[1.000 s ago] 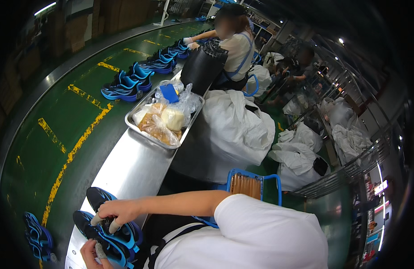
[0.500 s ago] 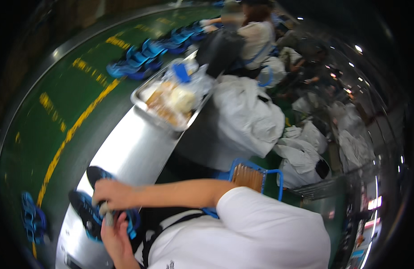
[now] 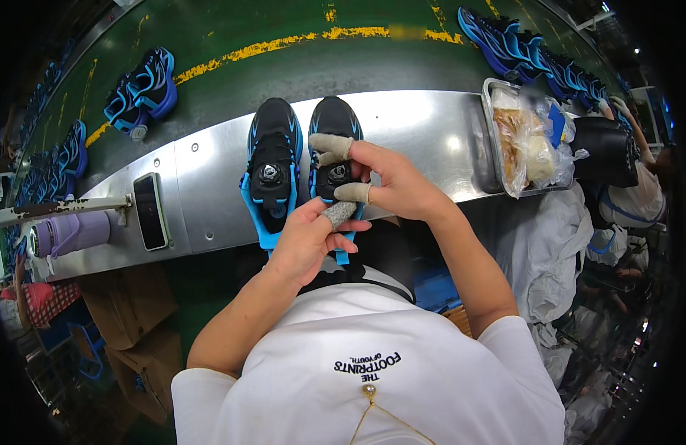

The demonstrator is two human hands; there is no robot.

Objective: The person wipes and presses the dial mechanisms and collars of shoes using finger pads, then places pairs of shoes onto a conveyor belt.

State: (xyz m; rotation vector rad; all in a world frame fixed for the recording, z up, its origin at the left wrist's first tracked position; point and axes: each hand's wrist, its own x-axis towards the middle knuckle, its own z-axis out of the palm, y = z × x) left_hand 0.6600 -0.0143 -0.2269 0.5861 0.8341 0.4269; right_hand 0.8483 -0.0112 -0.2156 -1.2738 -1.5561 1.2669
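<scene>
Two black and blue sneakers stand side by side on a steel bench [image 3: 409,126], toes pointing away from me. My right hand [image 3: 387,182] grips the right sneaker [image 3: 334,133] around its round dial closure; grey fabric finger guards cover my thumb and forefinger. My left hand [image 3: 309,241] holds the heel end of that same sneaker, a grey guard on one fingertip. Nothing touches the left sneaker [image 3: 272,159], which sits just beside my left hand.
A dark phone [image 3: 150,211] and a purple bottle [image 3: 72,231] lie on the bench at left. At right is a metal tray [image 3: 499,159] of bagged items. More blue sneakers [image 3: 142,89] ride the green belt beyond. Another person [image 3: 632,185] works at far right.
The view has swung from looking along the bench to looking straight down on the two sneakers. My hands stay on the pair, both now gripping the right sneaker.
</scene>
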